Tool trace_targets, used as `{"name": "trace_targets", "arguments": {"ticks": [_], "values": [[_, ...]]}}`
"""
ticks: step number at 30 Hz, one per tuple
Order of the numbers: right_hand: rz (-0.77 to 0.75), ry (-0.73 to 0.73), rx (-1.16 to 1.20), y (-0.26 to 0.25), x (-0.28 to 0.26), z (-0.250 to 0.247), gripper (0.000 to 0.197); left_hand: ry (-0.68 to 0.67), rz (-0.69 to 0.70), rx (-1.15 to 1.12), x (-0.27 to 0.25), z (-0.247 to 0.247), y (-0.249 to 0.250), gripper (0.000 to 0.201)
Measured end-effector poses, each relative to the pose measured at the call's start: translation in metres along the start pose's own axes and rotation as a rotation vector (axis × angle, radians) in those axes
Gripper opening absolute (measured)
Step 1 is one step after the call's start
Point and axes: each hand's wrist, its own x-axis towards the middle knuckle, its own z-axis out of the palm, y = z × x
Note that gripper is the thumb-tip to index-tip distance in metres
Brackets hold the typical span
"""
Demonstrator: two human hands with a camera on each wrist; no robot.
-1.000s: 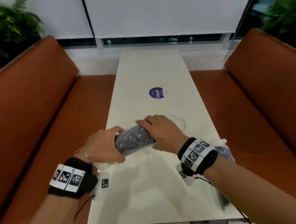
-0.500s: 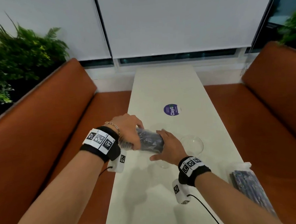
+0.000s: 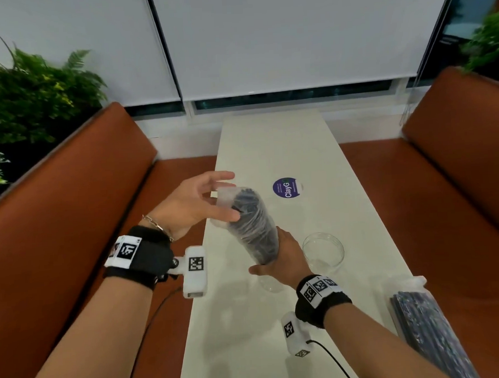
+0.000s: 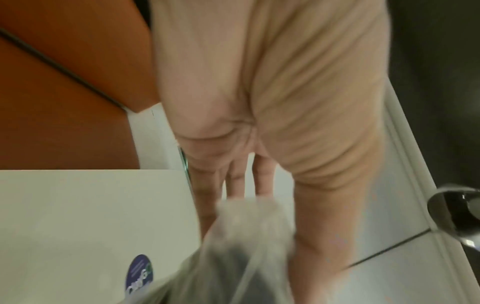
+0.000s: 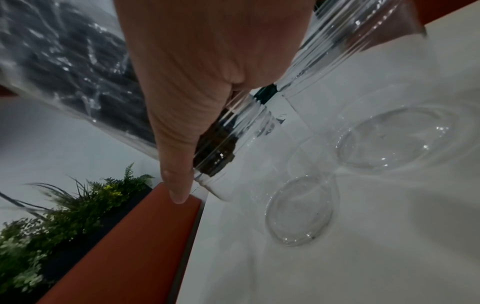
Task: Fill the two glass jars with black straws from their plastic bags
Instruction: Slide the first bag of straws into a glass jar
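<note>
A clear plastic bag of black straws (image 3: 250, 220) stands steeply tilted over the white table (image 3: 251, 347). My left hand (image 3: 228, 195) holds its open top between thumb and fingers (image 4: 236, 181). My right hand (image 3: 283, 253) wraps round the bag's lower end, which sits at the mouth of a glass jar (image 3: 272, 286) mostly hidden under that hand. In the right wrist view the bag (image 5: 78, 67) rises beside my thumb (image 5: 179, 164), and that jar's base (image 5: 298, 211) rests on the table. A second, empty glass jar (image 3: 323, 253) stands just right of it. Another bag of straws (image 3: 429, 329) lies at the table's right edge.
A round purple sticker (image 3: 286, 187) lies on the table beyond the bag. Brown benches (image 3: 71, 227) (image 3: 458, 178) flank the narrow table on both sides. Plants (image 3: 29, 99) grow behind the left bench. White blinds close off the far end.
The bag has swung from lying nearly flat between my hands to steeply upright. My left hand rose to its top, and my right hand dropped to its lower end at the jar.
</note>
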Motion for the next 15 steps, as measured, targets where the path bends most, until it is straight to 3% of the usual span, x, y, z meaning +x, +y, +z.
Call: {"name": "trace_targets", "arguments": {"ticks": [2, 5, 7, 9, 15], "values": [[0.02, 0.005, 0.036, -0.001, 0.0, 0.0, 0.094, 0.189, 0.012, -0.06, 0.003, 0.013, -0.01, 0.042], [0.052, 0.016, 0.077, -0.002, 0.0, 0.002, 0.099, 0.447, 0.129, 0.256, 0.009, 0.037, -0.022, 0.004], [0.059, 0.031, 0.109, -0.002, -0.001, 0.003, 0.104, 0.513, 0.289, 0.545, 0.008, 0.053, -0.019, 0.007], [0.056, 0.031, 0.141, -0.001, -0.002, 0.003, 0.107, 0.584, 0.436, 0.689, 0.008, 0.064, -0.011, 0.007], [0.043, 0.057, 0.174, -0.002, -0.006, 0.003, 0.126, 0.63, 0.645, 0.781, 0.018, 0.073, 0.02, 0.022]]}}
